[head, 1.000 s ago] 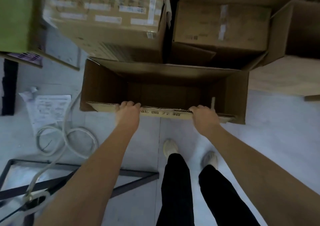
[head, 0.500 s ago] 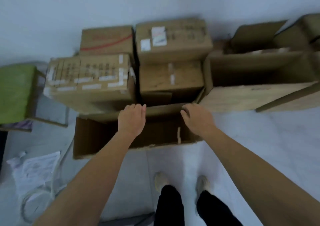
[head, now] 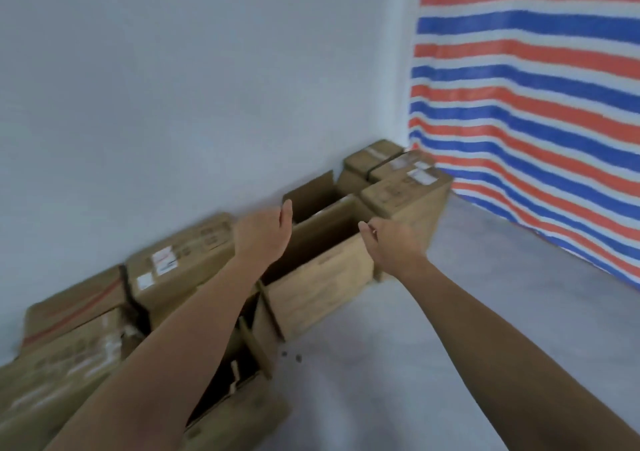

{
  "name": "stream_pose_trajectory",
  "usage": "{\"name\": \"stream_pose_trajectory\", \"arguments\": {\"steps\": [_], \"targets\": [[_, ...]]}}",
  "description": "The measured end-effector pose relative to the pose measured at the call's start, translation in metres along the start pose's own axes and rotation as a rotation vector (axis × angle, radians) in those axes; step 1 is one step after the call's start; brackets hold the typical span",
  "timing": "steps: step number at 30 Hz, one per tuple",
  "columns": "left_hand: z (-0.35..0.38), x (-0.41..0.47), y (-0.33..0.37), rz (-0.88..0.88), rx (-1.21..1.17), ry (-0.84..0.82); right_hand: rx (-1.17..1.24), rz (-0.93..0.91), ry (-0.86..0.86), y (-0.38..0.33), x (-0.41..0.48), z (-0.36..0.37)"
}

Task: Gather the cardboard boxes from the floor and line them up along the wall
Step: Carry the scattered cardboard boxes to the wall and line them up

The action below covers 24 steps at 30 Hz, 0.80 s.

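A row of cardboard boxes runs along the grey wall (head: 173,104). An open box (head: 322,281) stands in the middle of the row, with sealed taped boxes (head: 180,263) to its left and closed boxes (head: 405,187) at the far corner. The open box (head: 242,412) that I was holding lies at the bottom, partly hidden under my left arm. My left hand (head: 263,232) hovers above the middle box, fingers apart, holding nothing. My right hand (head: 388,242) hangs over that box's right corner, fingers loosely curled and empty.
A red, white and blue striped tarp (head: 536,104) hangs on the right, down to the floor. The grey floor (head: 450,346) stretches between the boxes and the tarp. Two small dark specks (head: 292,356) lie on the floor by the boxes.
Both hands have let go of the open box's rim and lifted off it. The view has swung up and to the right, from the floor to the wall and tarp.
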<state>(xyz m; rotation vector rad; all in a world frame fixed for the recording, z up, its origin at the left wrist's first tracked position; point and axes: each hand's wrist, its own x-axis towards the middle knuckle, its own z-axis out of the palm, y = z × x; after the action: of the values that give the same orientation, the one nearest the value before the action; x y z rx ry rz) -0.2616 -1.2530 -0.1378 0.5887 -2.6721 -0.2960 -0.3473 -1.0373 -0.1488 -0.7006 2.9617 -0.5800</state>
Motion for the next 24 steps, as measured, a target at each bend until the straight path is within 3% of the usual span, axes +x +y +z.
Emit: {"name": "stream_pose_trajectory", "arguments": {"steps": [7,10,16,24], "targets": [[0.041,-0.013,0.297,0.307,-0.183,0.046,-0.082,0.308,0.122,0.238,-0.089,-0.133],[0.063,-0.034,0.420,0.407,-0.291,-0.010,-0.056,0.466,0.197,0.333,-0.126,-0.176],[0.124,-0.057,0.606,0.720,-0.576,-0.048,-0.060,0.678,0.449,0.482,-0.190,-0.225],[0.195,-0.112,0.893,1.103,-0.425,-0.292,-0.145,1.131,0.558,0.673,-0.299,-0.308]]}}
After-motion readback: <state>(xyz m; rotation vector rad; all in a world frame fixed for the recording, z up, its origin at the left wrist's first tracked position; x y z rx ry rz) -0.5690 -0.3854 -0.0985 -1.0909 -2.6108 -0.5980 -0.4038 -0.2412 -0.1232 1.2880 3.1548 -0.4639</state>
